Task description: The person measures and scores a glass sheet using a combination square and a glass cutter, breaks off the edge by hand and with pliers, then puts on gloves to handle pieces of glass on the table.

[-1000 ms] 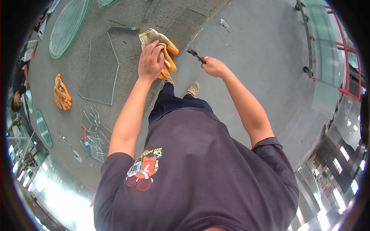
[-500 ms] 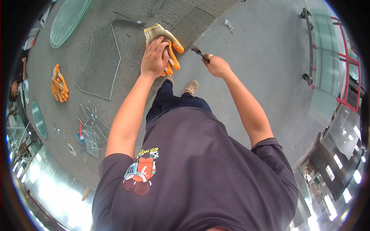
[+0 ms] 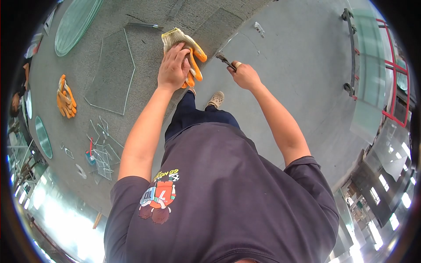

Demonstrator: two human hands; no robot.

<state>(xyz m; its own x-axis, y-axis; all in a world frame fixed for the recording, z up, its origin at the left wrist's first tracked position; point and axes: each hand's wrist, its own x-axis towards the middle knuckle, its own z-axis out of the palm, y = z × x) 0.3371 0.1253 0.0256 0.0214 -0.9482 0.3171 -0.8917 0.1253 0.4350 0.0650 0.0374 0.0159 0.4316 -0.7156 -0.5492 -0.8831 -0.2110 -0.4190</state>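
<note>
Your left hand [image 3: 173, 70] is resting palm down on the glove [image 3: 193, 46], which is lying at the near edge of the table [image 3: 147, 48]. Its pale cuff is pointing away from you, and its orange fingers are reaching toward that edge. Your fingers are bending over it, but you are covering too much to tell whether they are pinching the cloth or only pressing on it.

Your right hand [image 3: 247, 77] is gripping the tool [image 3: 227, 63] by one end, fingers curled in tight. The tool's dark head is pointing toward the near edge and appearing just beside it, apart from the glove.

Farther in from the edge, a clear pane [image 3: 112, 74] is lying flat, well clear of your left hand. A rod [image 3: 145, 25] is lying near the cuff, its bright end facing it. Toward the far edge, more gloves [image 3: 66, 100] are lying in a heap past the pane. Shards [image 3: 103, 158] are lying beyond your left forearm, a red handle [image 3: 90, 145] showing beside them. Some oval sheets [image 3: 78, 29] are lying stacked, farther along the table.
</note>
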